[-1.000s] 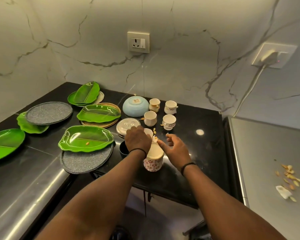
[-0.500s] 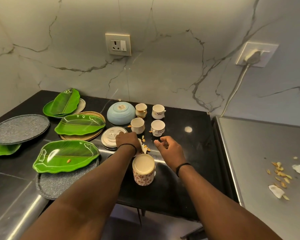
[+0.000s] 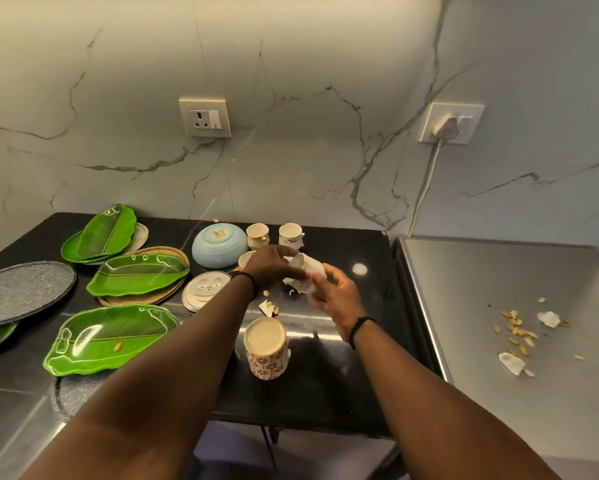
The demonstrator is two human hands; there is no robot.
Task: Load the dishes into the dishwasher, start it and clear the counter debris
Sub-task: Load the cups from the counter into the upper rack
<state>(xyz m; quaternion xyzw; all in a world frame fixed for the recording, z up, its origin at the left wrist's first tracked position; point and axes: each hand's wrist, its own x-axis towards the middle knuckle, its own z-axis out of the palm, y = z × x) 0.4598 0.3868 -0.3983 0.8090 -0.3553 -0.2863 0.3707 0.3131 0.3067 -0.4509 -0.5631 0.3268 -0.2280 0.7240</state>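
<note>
since half a second ago both hands have gone from the bench surface, near the scraps, up to a small white cup (image 3: 306, 271), which now sits lifted and tipped on its side between them instead of standing by the other cups. the view has also dropped lower and pulled back, so more wall shows.

the small white cup is pale, short and plain, with its open mouth turned toward the left hand (image 3: 274, 268). it is above the black bench (image 3: 357, 327), just in front of the blue bowl (image 3: 216, 244) that lies upside down and two more little cups (image 3: 257, 234) at the back.

the left hand reaches in from the left, fingers curled round the cup's rim end. the right hand (image 3: 336, 296) comes from the right and grips its base end, thumb on top. both arms are stretched forward, each with a dark band at the wrist.

nearer, a floral mug (image 3: 266, 348) stands upside down. a few scraps (image 3: 268, 306) lie between it and the hands. green leaf-shaped plates (image 3: 111, 337) lie to the left, and more debris (image 3: 519, 337) is scattered on the steel top (image 3: 499, 271) at right.
</note>
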